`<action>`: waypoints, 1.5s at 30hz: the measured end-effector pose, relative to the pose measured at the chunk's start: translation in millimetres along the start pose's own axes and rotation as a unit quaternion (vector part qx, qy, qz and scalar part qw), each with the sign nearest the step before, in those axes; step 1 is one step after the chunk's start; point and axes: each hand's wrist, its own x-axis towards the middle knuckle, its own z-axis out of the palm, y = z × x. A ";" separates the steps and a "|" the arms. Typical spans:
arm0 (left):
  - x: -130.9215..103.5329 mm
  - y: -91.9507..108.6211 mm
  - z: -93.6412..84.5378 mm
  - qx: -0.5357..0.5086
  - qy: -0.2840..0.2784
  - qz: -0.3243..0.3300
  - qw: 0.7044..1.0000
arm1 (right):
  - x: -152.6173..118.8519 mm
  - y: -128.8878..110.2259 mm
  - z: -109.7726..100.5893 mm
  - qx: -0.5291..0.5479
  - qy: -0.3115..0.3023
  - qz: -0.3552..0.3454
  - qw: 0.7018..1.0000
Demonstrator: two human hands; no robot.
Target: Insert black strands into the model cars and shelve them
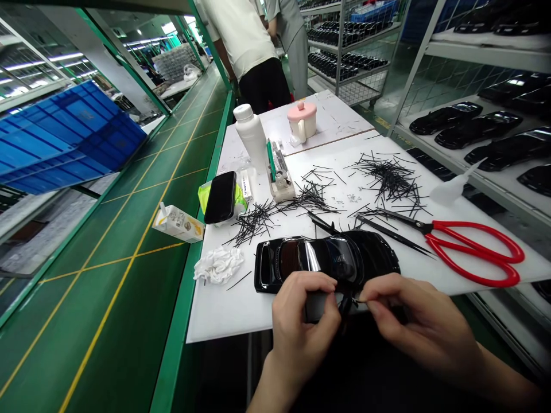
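Observation:
A glossy black model car (340,255) sits on the white tabletop, its far door (322,222) swung out. The near door (345,303) also stands out from the body, between my hands. My left hand (303,324) is closed at the car's near side, thumb and forefinger curled at the door opening. On the other side of that door, my right hand (424,321) pinches thumb and forefinger together; what is between them is too small to make out. Behind the car lie black tweezers (391,234) and red-handled scissors (469,246).
Loose piles of thin black strips (387,178) lie on the table. Around them are a crumpled tissue (218,265), phone (221,197), drink carton (178,222), white bottle (252,135), lidded mug (302,121) and nozzle bottle (451,186). Racks of black cars (477,129) stand right; two people stand beyond.

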 end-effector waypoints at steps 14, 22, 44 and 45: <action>4.5 -20.1 -15.2 0.178 0.017 0.137 0.974 | -8.1 6.2 -1.6 0.106 -0.036 0.036 0.993; -6.3 -28.6 -9.6 0.240 0.058 0.155 0.957 | -7.5 10.5 -4.0 0.147 -0.056 0.043 0.987; -15.5 -41.1 -1.0 0.151 0.125 0.112 0.974 | 28.0 28.9 21.9 -0.046 -0.104 -0.152 0.982; -16.1 -41.4 -0.9 0.149 0.124 0.112 0.975 | 27.6 29.1 21.6 -0.042 -0.105 -0.158 0.981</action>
